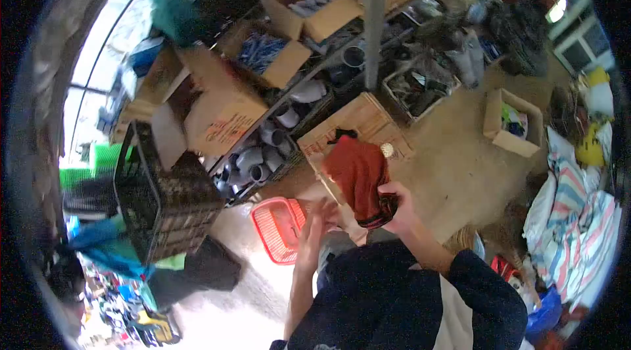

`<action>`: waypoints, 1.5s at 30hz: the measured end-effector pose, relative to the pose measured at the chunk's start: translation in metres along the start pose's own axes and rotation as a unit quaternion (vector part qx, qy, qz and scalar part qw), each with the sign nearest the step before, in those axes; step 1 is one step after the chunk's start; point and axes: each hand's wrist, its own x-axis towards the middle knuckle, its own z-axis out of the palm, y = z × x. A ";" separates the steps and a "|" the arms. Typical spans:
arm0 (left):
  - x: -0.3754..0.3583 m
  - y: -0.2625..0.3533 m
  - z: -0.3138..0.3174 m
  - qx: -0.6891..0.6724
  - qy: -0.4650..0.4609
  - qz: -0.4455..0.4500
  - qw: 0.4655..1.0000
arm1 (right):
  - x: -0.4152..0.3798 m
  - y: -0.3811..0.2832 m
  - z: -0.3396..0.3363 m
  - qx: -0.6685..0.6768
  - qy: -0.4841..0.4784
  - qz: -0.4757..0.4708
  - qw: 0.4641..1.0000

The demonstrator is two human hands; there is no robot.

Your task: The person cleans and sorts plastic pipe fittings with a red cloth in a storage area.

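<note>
Gripping the dark red cloth near one end, the right hand was closed around its dark-edged part, while the rest spread out over the flat cardboard. The chief risk seemed to be the whole cloth sliding or folding over, since only that one hand had it. The left hand was open wide, fingers apart, holding nothing that could be seen, and gave no support. A lesser risk was the loose end sweeping aside the small dark piece or the pale round thing, both close to its edge; whether the round thing rested on the cardboard could not be told.

Around this, the brown floor ran through a crowded room, glaring white at the lower left. A big printed carton stood by a black crate, and a striped sheet lay crumpled on the right. Smaller were the open box on the floor, the red basket near the left hand, and grey curved fittings packed beside the cartons.
</note>
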 end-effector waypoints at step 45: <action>-0.169 0.115 -0.173 0.205 0.435 0.302 0.823 | 0.178 0.229 0.060 -0.179 -0.141 0.427 0.875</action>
